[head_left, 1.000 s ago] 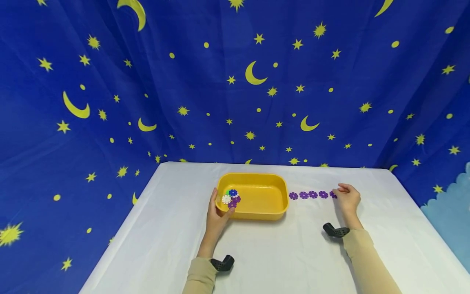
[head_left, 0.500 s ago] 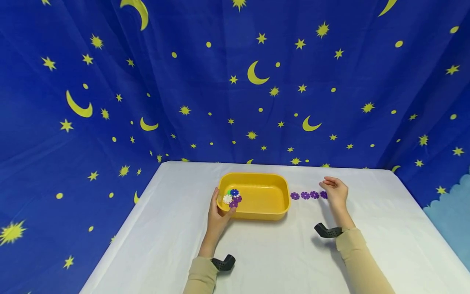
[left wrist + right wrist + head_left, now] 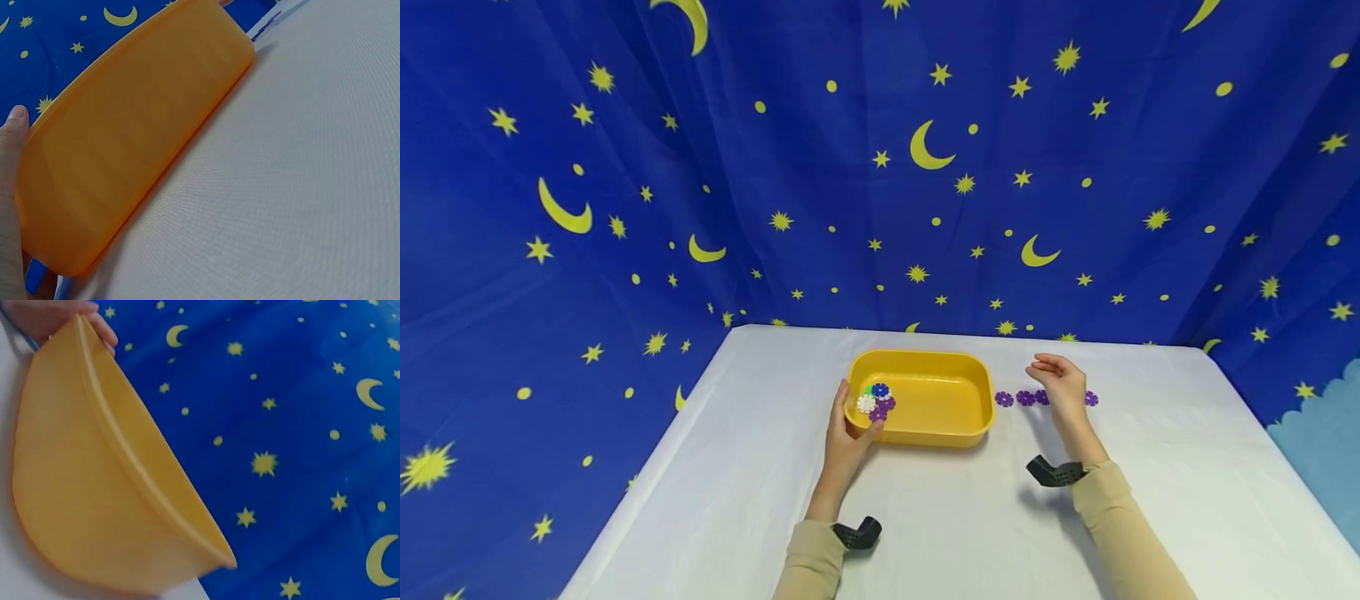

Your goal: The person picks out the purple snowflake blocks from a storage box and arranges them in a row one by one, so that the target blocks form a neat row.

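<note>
My left hand (image 3: 844, 437) grips the left end of a yellow plastic bin (image 3: 932, 438), thumb at the front rim and fingers around the side. Inside, at that end, lie flower-shaped plastic discs: a white disc (image 3: 867, 403), a blue disc (image 3: 880, 390), purple ones and a bit of green. To the bin's right, a row of purple flower discs (image 3: 1004, 399) lies on the table. Above that row hovers my right hand (image 3: 1064, 396), fingers loosely bent with nothing seen between them; it hides part of the row. In the right wrist view the bin (image 3: 94, 475) fills the left side.
A white cloth covers the table (image 3: 940, 517). Behind it and along the sides hangs a blue curtain (image 3: 850, 192) with yellow moons and stars. A black wrist camera (image 3: 1054, 472) sits on the right wrist, another wrist camera (image 3: 859, 533) on the left.
My right hand has left the purple disc at the row's right end and moved left over the row toward the bin. That end disc now shows uncovered. The left hand stays on the bin.
</note>
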A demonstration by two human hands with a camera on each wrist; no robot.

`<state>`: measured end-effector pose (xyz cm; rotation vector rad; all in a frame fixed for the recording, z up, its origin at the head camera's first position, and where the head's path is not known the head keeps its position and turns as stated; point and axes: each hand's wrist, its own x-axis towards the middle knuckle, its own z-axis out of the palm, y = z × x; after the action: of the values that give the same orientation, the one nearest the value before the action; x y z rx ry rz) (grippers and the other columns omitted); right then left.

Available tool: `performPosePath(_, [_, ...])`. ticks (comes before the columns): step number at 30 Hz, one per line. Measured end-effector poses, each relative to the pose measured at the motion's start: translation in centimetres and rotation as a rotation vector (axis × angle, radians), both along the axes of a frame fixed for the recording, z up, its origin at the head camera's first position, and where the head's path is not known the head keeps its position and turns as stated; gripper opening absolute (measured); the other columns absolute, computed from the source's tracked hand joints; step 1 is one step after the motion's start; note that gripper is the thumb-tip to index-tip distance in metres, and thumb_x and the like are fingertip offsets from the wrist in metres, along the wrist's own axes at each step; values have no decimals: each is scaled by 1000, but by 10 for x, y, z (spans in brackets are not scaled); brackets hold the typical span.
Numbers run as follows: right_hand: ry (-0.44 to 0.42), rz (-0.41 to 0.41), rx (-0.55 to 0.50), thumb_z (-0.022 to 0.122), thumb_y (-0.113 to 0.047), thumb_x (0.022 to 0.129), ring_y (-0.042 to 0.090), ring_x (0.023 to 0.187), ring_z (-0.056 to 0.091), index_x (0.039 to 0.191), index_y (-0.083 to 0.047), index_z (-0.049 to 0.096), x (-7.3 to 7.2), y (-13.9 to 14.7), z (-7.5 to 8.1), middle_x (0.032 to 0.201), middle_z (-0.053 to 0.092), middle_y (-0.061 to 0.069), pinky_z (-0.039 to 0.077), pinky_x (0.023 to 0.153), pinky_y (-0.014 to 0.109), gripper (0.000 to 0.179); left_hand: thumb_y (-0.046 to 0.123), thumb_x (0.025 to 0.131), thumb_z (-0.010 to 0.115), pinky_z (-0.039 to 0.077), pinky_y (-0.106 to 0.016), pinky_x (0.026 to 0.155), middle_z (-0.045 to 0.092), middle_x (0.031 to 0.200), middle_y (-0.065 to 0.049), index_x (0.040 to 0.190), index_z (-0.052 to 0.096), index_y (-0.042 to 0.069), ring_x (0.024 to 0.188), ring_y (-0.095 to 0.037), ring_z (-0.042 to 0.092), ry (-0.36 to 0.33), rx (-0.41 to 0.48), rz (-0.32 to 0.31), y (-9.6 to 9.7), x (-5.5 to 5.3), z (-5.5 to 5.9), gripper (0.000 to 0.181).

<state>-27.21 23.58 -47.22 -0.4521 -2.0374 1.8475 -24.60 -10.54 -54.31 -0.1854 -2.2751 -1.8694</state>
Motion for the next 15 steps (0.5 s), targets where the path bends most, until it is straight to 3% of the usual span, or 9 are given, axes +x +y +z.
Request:
performPosePath(2, [-21, 21, 12, 66, 1, 84, -8, 71, 57, 115, 5, 59, -1, -7, 2, 74, 62, -20, 51, 69, 4, 32, 20, 85, 71, 12, -48, 123, 15, 161, 4, 152, 20, 24, 150, -23, 13, 5, 2, -1, 0, 0, 1, 83])
performPosePath(9, [-6, 102, 6, 65, 2, 85, -4, 72, 58, 115, 7, 58, -5, -37, 9, 83, 64, -9, 52, 72, 6, 31, 15, 86, 70, 13, -49, 122, 14, 161, -8, 152, 20, 8, 149, -30, 13, -8, -11, -25, 2, 18, 35, 83])
performPosePath(15, [18, 139, -23, 65, 6, 83, -3, 68, 58, 111, 9, 60, -9, -66, 13, 87, 68, 3, 53, 68, 8, 28, 12, 86, 69, 13, -47, 122, 14, 161, -7, 152, 19, 8, 149, -29, 13, -2, 6, -32, 1, 19, 34, 82])
